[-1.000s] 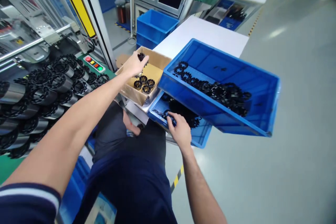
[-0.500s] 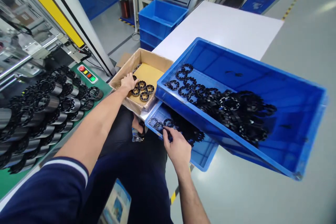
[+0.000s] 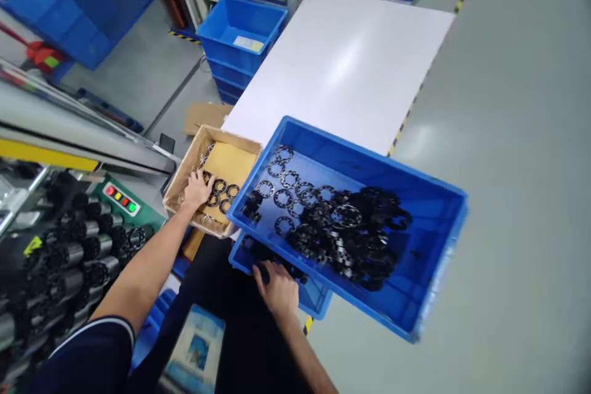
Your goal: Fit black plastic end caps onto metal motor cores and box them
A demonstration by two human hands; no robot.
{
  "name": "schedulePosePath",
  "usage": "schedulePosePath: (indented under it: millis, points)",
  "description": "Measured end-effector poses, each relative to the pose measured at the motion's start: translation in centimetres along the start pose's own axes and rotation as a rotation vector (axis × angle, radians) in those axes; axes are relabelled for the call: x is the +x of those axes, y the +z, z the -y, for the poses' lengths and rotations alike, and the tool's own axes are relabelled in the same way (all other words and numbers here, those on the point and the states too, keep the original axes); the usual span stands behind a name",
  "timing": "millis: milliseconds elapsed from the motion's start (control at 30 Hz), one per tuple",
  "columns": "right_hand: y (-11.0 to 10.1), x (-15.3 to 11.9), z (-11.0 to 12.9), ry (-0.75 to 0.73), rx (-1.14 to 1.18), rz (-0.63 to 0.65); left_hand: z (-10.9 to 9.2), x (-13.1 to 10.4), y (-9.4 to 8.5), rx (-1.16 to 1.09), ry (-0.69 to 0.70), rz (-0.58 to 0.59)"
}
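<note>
My left hand (image 3: 198, 189) reaches into a plastic-lined cardboard box (image 3: 173, 188), fingers apart over a black notched ring (image 3: 207, 177). Several more black rings (image 3: 220, 186) lie flat beside it, against a yellow-brown cardboard sheet (image 3: 231, 161). My right hand (image 3: 278, 289) is at the small blue bin (image 3: 318, 303), partly under the large bin. Its thumb and fingers curl inward over the dark rings there; what they hold, if anything, is hidden. A large blue bin (image 3: 429, 197) of loose black rings (image 3: 346, 215) stands above and right of that hand.
On the left, dark metal cylinders (image 3: 71, 255) are stacked near a green panel with coloured buttons (image 3: 120, 198). A white tabletop (image 3: 351, 55) extends behind the bins. Stacked blue crates (image 3: 240, 28) stand at the back; a printed card (image 3: 198, 345) hangs at my front.
My view has swung and shifted, so bins and box appear lower and further left. The left hand stays in the cardboard box; the right hand stays at the small bin, more curled.
</note>
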State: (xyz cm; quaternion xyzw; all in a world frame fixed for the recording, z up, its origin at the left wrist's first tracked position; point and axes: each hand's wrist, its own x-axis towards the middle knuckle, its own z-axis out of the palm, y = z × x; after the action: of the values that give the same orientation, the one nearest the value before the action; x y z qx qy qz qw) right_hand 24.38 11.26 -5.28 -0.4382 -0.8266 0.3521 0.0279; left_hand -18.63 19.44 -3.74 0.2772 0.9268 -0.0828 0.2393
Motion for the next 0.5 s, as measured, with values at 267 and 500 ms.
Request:
schedulePosePath:
  millis: [267,500]
  points:
    - [-1.2,2.1,1.4,0.368,0.343,0.412,-4.4,-1.1,-9.9,-0.079,-0.018,0.101]
    - [-5.6,-2.1,-2.1,0.3,0.58,0.273,-21.4,-15.2,-8.4,-0.099,1.094,-0.001]
